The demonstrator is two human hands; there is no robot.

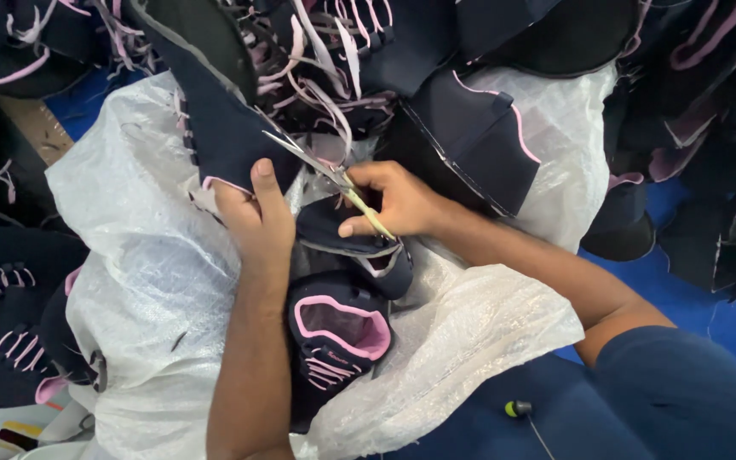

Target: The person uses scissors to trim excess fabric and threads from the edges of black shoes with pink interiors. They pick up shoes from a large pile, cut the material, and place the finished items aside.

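The navy shoe upper (pixel 232 136) runs up-left from my left hand (pixel 253 217), whose fingers pinch its edge, while my right hand (pixel 398 204) grips the scissors (pixel 325 170) touching it.

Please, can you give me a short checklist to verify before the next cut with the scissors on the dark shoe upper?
1. Left hand grips the dark shoe upper firmly: ok, thumb pressed on the fabric.
2. Right hand holds the scissors: ok, fingers wrapped around the handle.
3. Blades sit at the edge of the upper: ok, the tips reach the fabric next to the left thumb.
4. Left thumb is out of the blade path: cannot tell, it lies very close to the tips.
5. Loose pink laces kept away from the blades: cannot tell, they hang just above.
6. White plastic sheet under the work: ok.
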